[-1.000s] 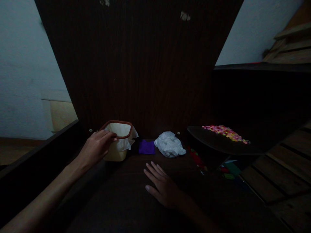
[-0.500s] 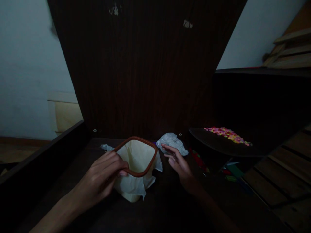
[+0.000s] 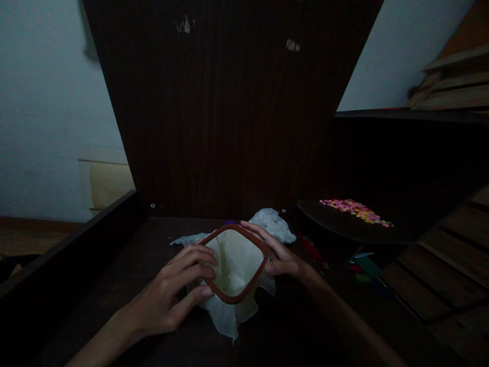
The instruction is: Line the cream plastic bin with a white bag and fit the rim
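Note:
A small square bin with a brown rim (image 3: 234, 302) stands tilted on the dark surface, its inside lined with a thin whitish plastic bag (image 3: 244, 262). The bag's loose edge hangs out below the rim. My left hand (image 3: 179, 288) grips the rim's left side, fingers over the edge and thumb outside. Along the right side of the rim lies my right hand (image 3: 277, 252), fingers stretched and thumb against the bin's outer side. Behind it sits a crumpled pale plastic bag (image 3: 273, 224).
A dark upright panel (image 3: 229, 117) rises behind the bin. To the right, a rounded shelf (image 3: 324, 221) carries a pile of small colourful pieces (image 3: 357, 210), with red and green items below. A raised dark side board (image 3: 69, 237) runs along the left.
The bin has moved right and nearer, its opening turned more towards me. My right hand has come from beside the crumpled bag onto the bin's right side. My left hand's fingers have spread over the rim.

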The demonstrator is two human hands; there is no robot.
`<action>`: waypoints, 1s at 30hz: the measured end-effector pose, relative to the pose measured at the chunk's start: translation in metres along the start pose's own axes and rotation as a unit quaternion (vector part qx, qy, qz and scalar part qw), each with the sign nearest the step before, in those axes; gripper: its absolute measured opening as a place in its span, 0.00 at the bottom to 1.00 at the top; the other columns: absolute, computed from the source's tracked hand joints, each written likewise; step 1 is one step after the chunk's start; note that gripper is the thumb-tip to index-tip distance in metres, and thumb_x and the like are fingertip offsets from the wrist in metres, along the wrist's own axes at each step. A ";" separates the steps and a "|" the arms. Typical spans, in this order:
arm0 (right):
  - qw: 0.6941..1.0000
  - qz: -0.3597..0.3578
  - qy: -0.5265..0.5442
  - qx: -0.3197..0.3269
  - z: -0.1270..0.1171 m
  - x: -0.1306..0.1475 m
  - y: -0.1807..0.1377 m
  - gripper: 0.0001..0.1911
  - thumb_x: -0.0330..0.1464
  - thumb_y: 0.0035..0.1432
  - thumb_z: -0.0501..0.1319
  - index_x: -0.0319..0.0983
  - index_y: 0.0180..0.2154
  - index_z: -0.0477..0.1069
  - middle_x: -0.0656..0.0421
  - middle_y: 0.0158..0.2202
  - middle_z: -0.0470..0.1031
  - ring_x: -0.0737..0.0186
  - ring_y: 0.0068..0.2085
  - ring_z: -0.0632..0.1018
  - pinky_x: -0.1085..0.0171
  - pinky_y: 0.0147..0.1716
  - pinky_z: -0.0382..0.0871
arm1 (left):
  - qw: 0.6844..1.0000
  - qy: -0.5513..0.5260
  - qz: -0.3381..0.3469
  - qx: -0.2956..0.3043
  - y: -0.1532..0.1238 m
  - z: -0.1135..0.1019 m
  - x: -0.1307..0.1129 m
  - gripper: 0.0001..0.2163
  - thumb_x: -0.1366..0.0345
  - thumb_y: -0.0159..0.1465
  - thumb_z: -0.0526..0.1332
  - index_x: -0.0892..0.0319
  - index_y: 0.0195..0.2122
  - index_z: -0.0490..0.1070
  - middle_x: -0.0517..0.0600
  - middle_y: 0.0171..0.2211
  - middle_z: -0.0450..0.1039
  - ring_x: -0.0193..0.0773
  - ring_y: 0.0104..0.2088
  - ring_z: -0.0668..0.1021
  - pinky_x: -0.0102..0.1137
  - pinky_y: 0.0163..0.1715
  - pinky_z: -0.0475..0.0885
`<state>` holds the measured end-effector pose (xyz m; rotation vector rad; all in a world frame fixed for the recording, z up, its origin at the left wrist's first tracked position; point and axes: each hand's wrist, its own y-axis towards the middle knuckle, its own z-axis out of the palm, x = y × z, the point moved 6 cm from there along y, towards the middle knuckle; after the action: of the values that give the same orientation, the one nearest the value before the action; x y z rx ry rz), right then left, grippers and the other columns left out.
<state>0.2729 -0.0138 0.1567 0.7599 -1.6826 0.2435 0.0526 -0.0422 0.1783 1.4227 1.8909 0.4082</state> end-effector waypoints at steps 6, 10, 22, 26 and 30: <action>0.999 0.012 -0.050 -0.013 -0.006 0.001 -0.006 0.67 0.57 0.42 0.75 0.43 0.73 0.43 0.43 0.72 0.52 0.39 0.70 0.60 0.43 0.68 0.52 | 0.991 -0.003 -0.135 -0.009 -0.027 -0.001 0.029 0.19 0.60 0.72 0.57 0.43 0.64 0.65 0.50 0.72 0.53 0.59 0.71 0.57 0.59 0.68 0.57; 0.995 0.022 -0.094 -0.020 -0.010 0.005 -0.007 0.71 0.52 0.37 0.79 0.43 0.73 0.43 0.43 0.73 0.50 0.39 0.71 0.58 0.44 0.69 0.51 | 0.966 -0.154 -0.193 -0.078 -0.039 0.010 0.043 0.37 0.43 0.68 0.58 0.44 0.73 0.45 0.54 0.75 0.43 0.65 0.72 0.53 0.66 0.68 0.51; 0.986 -0.004 -0.169 0.000 -0.003 0.019 0.022 0.71 0.49 0.28 0.81 0.42 0.71 0.54 0.46 0.72 0.54 0.39 0.71 0.60 0.45 0.70 0.52 | 0.938 -0.197 -0.250 -0.136 -0.041 0.055 0.040 0.69 0.38 0.43 0.76 0.51 0.74 0.29 0.69 0.72 0.48 0.73 0.70 0.57 0.68 0.66 0.52; 0.984 -0.012 -0.177 0.011 -0.001 0.023 0.025 0.70 0.50 0.27 0.81 0.41 0.69 0.56 0.46 0.71 0.57 0.40 0.70 0.61 0.46 0.69 0.54 | 0.932 -0.183 -0.265 -0.167 -0.040 0.062 0.042 0.66 0.46 0.43 0.79 0.44 0.73 0.32 0.64 0.70 0.53 0.72 0.68 0.62 0.71 0.64 0.54; 0.983 -0.015 -0.184 0.006 0.001 0.027 0.026 0.67 0.49 0.26 0.81 0.41 0.67 0.57 0.46 0.68 0.61 0.41 0.67 0.65 0.47 0.67 0.58 | 0.935 -0.178 -0.255 -0.168 -0.034 0.065 0.040 0.56 0.57 0.47 0.78 0.47 0.70 0.42 0.62 0.67 0.60 0.68 0.65 0.68 0.66 0.62 0.64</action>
<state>0.2544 -0.0037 0.1876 0.8789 -2.0173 0.0949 0.0694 -0.0278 0.0976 0.6869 1.7066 0.1880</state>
